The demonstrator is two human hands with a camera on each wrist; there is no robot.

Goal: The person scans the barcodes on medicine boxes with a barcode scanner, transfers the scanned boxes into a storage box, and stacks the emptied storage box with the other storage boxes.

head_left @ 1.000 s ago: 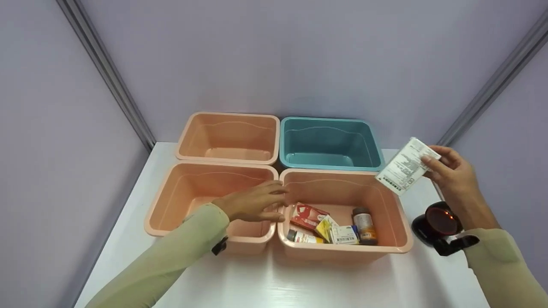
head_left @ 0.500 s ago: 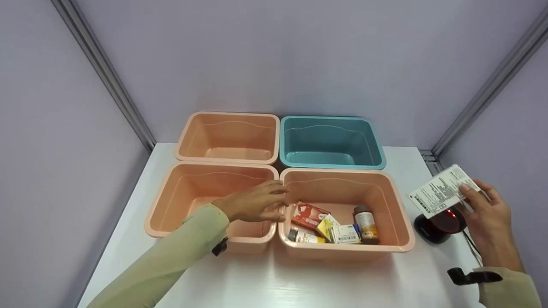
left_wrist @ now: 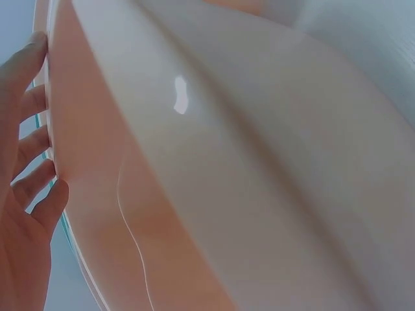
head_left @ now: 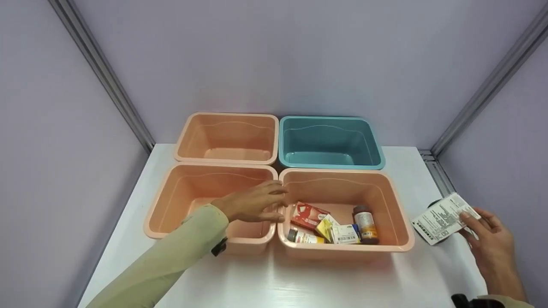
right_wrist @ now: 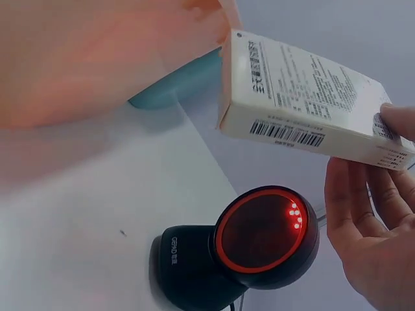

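My right hand (head_left: 494,244) pinches a white medicine box (head_left: 445,219) by one end, thumb on the printed face and fingers below. In the right wrist view the box's barcode (right_wrist: 286,133) is on its long side, above a black barcode scanner (right_wrist: 266,230) with red lights glowing. In the head view the box hides most of that scanner. My left hand (head_left: 252,203) lies over the adjoining rims of the two front bins, fingers spread and loosely bent. The left wrist view has its fingertips at a pink rim (left_wrist: 50,129).
The front right pink bin (head_left: 346,247) contains a red box (head_left: 308,216), a brown bottle (head_left: 365,224), a small bottle (head_left: 306,236) and small white and yellow boxes. Another pink bin (head_left: 156,203) stands front left. Behind are a third pink bin (head_left: 227,161) and a blue bin (head_left: 334,167).
My right hand has carried the medicine box right and down, from beside the front right bin to over the scanner. My left hand has stayed in place.
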